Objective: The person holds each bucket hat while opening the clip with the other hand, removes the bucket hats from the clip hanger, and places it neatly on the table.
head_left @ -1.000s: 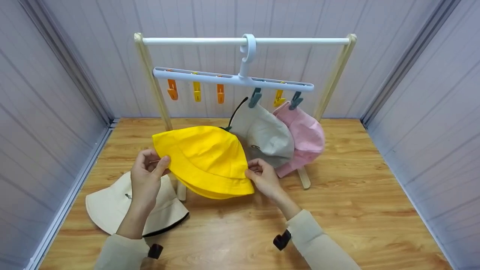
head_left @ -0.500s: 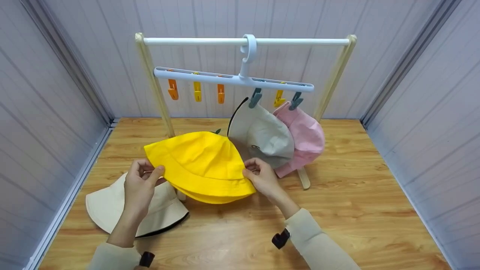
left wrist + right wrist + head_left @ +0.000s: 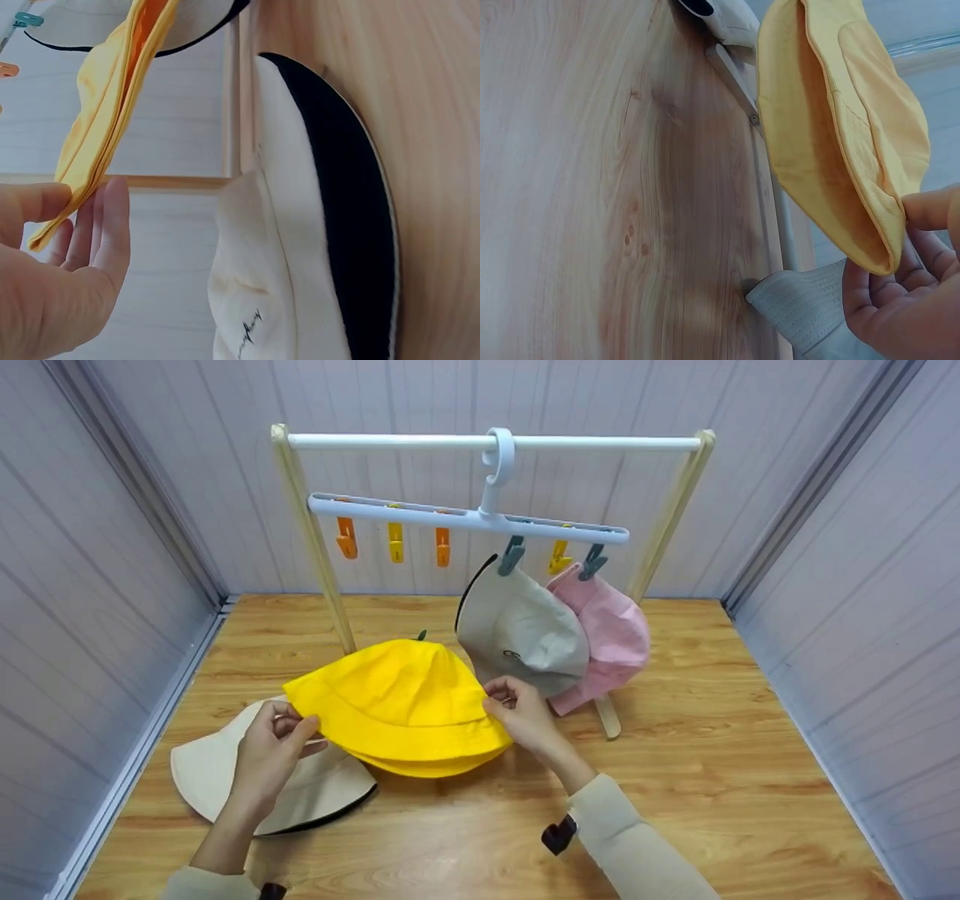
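A yellow bucket hat [image 3: 409, 701] is stretched between a person's two hands at the centre of the head view, held up off the wooden tabletop [image 3: 675, 787]. Its crown faces the top of the frame, with a small green tip [image 3: 422, 635] at the peak; its brim curves toward the bottom. The left hand [image 3: 266, 754], left of centre, pinches the brim's left corner between thumb and fingers. The right hand [image 3: 521, 716], just right of centre, likewise pinches the brim's right end. In the right wrist view, a gap shows between the two edges of the brim.

At the lower left, a cream hat [image 3: 206, 769] with a black underside lies on the tabletop, partly covered by the left hand and forearm. The left wrist view shows dark lettering on it.

Across the upper part, a white rod [image 3: 390, 440] spans a stand with wooden legs [image 3: 671, 510]. From it hangs a pale blue hanger [image 3: 420, 515], tilted down toward the right, bearing a row of orange, yellow and grey-green clips. One grey-green clip [image 3: 512, 556] holds a grey hat [image 3: 540, 637] by the brim, right of centre; another [image 3: 592, 562], farther right, holds a pink hat [image 3: 615, 622], which the grey one partly overlaps.
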{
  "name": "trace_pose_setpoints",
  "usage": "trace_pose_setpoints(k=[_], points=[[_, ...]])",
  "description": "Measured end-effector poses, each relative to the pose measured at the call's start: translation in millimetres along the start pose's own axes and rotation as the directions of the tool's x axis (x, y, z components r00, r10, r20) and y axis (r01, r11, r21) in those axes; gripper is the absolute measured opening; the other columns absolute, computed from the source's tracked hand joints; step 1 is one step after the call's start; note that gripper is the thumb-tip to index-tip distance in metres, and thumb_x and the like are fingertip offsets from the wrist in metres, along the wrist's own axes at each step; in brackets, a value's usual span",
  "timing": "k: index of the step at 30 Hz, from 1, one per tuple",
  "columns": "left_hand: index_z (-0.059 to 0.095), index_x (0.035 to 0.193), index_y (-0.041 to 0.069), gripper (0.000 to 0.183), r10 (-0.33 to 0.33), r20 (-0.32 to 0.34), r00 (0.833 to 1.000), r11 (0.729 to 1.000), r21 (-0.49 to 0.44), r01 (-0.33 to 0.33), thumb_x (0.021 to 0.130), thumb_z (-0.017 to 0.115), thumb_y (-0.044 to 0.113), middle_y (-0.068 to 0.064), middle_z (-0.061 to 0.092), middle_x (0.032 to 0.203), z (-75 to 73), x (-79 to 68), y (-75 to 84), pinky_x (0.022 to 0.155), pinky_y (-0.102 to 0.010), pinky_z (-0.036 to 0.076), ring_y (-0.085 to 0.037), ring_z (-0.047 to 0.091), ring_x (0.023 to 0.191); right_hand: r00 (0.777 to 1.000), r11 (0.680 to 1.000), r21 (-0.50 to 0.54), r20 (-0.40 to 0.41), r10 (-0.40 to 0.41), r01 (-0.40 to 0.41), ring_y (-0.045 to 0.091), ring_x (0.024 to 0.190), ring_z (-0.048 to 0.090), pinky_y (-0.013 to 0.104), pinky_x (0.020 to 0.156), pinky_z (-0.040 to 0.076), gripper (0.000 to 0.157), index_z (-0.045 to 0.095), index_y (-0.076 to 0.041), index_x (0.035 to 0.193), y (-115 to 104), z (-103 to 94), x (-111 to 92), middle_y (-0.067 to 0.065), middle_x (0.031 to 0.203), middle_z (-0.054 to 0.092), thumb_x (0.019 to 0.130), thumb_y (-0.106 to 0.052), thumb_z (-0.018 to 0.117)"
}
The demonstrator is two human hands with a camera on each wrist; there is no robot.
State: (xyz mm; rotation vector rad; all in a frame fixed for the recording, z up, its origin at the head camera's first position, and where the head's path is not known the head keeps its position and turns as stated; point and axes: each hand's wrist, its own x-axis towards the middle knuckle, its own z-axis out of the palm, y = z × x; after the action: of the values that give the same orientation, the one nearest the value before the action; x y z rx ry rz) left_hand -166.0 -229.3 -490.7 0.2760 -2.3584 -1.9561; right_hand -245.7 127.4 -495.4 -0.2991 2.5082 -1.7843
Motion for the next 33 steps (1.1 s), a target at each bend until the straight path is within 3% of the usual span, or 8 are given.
trace_pose_setpoints(k=[6, 13, 23, 33], points=[[0.046, 0.126, 0.002, 0.034, -0.04, 0.038, 0.998, 0.996, 0.08, 0.037, 0.108, 0.065, 0.024, -0.015, 0.075, 0.113, -9.6, -3.9, -7.3, 0.086, -0.034, 0.064, -0.022, 0.078, 0.099, 1.0, 1.0, -0.016, 0.022, 0.005, -0.004, 0.02, 0.092, 0.06, 0.029, 0.084, 0.048, 0.016, 0.072, 0.002, 0.114, 0, 4.1, 1, 0.012, 0.102, 0.069, 0.099, -0.004, 0.069], [0.047, 0.125, 0.002, 0.031, -0.118, 0.051, 0.992, 0.985, 0.135, 0.111, 0.109, 0.062, 0.024, -0.01, 0.078, 0.109, -15.2, -4.9, -16.8, 0.086, -0.032, 0.064, -0.02, 0.076, 0.099, 0.999, 0.999, -0.051, 0.048, 0.012, -0.009, 0.018, 0.092, 0.061, 0.03, 0.086, 0.05, 0.018, 0.074, 0.0, 0.116, -4, 9.4, 2, 0.01, 0.102, 0.071, 0.1, -0.004, 0.067], [0.048, 0.119, -0.001, 0.027, -0.223, 0.138, 0.965, 0.971, 0.117, 0.207, 0.108, 0.062, 0.02, -0.013, 0.076, 0.102, -13.7, -4.7, -24.5, 0.084, -0.037, 0.065, -0.022, 0.075, 0.094, 0.998, 0.996, -0.085, 0.052, 0.027, -0.022, 0.018, 0.094, 0.061, 0.033, 0.089, 0.052, 0.014, 0.074, 0.0, 0.114, 4, 12.1, 5, 0.01, 0.102, 0.071, 0.102, -0.005, 0.067], [0.045, 0.112, -0.001, 0.026, -0.274, 0.206, 0.939, 0.961, 0.099, 0.259, 0.107, 0.064, 0.017, -0.018, 0.075, 0.099, -12.9, -3.5, -34.0, 0.078, -0.038, 0.066, -0.025, 0.077, 0.086, 0.996, 0.991, -0.132, 0.081, 0.03, -0.019, 0.022, 0.1, 0.063, 0.039, 0.096, 0.053, 0.017, 0.074, 0.0, 0.117, 17, 17.7, 7, 0.011, 0.11, 0.073, 0.104, -0.006, 0.065]])
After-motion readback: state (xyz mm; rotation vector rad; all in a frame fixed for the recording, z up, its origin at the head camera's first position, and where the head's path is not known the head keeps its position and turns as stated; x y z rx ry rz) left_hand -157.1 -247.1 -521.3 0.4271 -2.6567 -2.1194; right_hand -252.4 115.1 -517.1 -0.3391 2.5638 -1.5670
